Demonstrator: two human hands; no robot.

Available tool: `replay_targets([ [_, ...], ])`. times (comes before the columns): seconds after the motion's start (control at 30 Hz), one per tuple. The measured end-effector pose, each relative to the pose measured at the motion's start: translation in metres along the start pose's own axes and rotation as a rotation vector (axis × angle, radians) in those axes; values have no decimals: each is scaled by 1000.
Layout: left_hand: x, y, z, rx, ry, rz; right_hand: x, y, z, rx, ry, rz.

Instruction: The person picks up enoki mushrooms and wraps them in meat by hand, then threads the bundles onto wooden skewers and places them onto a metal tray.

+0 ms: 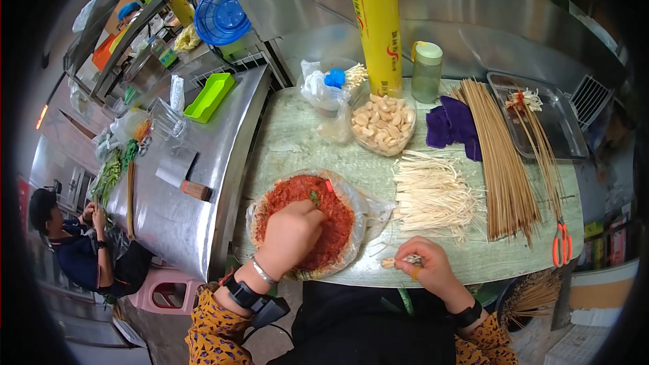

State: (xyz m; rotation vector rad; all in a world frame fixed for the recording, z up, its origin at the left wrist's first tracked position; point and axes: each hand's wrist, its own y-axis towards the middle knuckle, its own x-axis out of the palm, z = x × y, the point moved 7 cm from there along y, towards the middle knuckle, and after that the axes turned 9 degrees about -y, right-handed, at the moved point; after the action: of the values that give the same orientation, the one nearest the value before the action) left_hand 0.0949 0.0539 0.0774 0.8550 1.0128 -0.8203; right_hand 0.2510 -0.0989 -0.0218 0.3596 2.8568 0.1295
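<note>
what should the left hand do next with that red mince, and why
Probably lift a pinch of the red mince across to the right hand. The left hand already has its fingers dug into the mince, while the right hand holds a small bunch of enoki mushrooms at the table edge.

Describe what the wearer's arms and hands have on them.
Both hands bare. Left hand: silver bangle, then a black wrist strap with a boxy black device. Right hand: black wrist strap. Mustard-yellow patterned sleeves on both arms.
</note>
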Motion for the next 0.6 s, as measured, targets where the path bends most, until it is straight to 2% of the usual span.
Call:
replay_targets([
  [0.03, -1, -4, -5, -1, 3, 0, 0, 0, 0, -2, 2, -1],
  [0.1, -1, -17, -44, -299, -715, 127, 1, -1, 3, 17, 11, 6],
  [0.13, 2, -24, -55, -350, -865, 148, 2, -1, 3, 12, 15, 1],
  [0.17, -3, -29, -55, -355, -859, 156, 2, -1, 5, 40, 26, 1],
  [0.23, 10, -46, -65, -742, -1382, 174, 4, 0, 6, 61, 37, -8],
  [0.3, 10, -48, -59, -763, -1464, 226, 3, -1, 4, 51, 20, 11],
  [0.37, 5, -46, -49, -740, -1643, 372, 4, -2, 4, 47, 23, 14],
  [0.4, 8, -47, -48, -734, -1651, 372, 4, -3, 3, 47, 32, 18],
  [0.47, 5, -47, -49, -541, -1542, 431, 5, -3, 1, 73, 9, -9],
  [0.5, 9, -49, -51, -536, -1551, 436, 7, -2, 0, 101, -5, -37],
  [0.57, -6, -51, -46, -303, -1047, 477, 9, 5, -17, 58, 17, -44],
  [0.6, -6, -53, -41, -304, -1059, 480, 10, 9, -30, 17, 51, -49],
])
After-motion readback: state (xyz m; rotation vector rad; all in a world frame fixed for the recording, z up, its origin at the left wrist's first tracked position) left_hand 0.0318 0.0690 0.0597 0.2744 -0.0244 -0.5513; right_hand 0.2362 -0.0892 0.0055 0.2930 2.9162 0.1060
